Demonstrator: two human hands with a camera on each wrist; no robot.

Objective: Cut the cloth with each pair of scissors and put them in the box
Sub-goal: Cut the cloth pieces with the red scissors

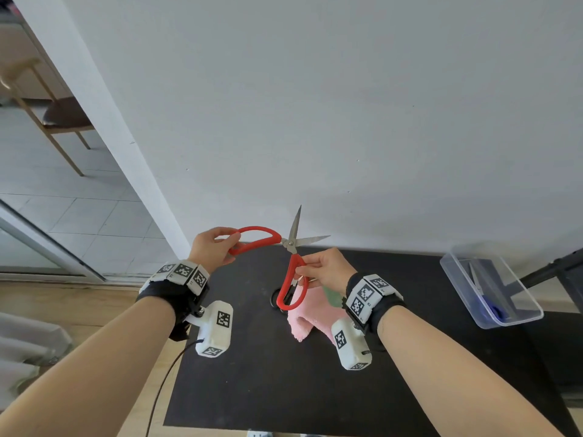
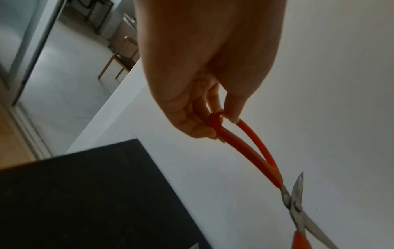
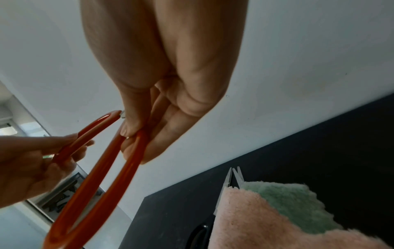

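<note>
Both hands hold the red-handled scissors [image 1: 291, 244] in the air above the black table [image 1: 284, 389], blades spread wide and pointing up and right. My left hand [image 1: 233, 239] pinches one handle loop, seen close in the left wrist view on the scissors [image 2: 277, 180] with the hand [image 2: 217, 124]. My right hand [image 1: 304, 272] pinches the other loop, as the right wrist view shows of the hand [image 3: 136, 143] and scissors [image 3: 117, 185]. A pink cloth [image 1: 303, 320] with a green part [image 3: 292, 205] lies below. Black-handled scissors [image 1: 273, 299] lie partly under it, tips [image 3: 232, 178] poking out.
A clear plastic box [image 1: 520, 298] stands at the table's right edge with blue-handled scissors [image 1: 492, 307] inside. The white wall runs right behind the table. A wooden chair [image 1: 60, 118] stands beyond the doorway on the left. A cable hangs from my left wrist.
</note>
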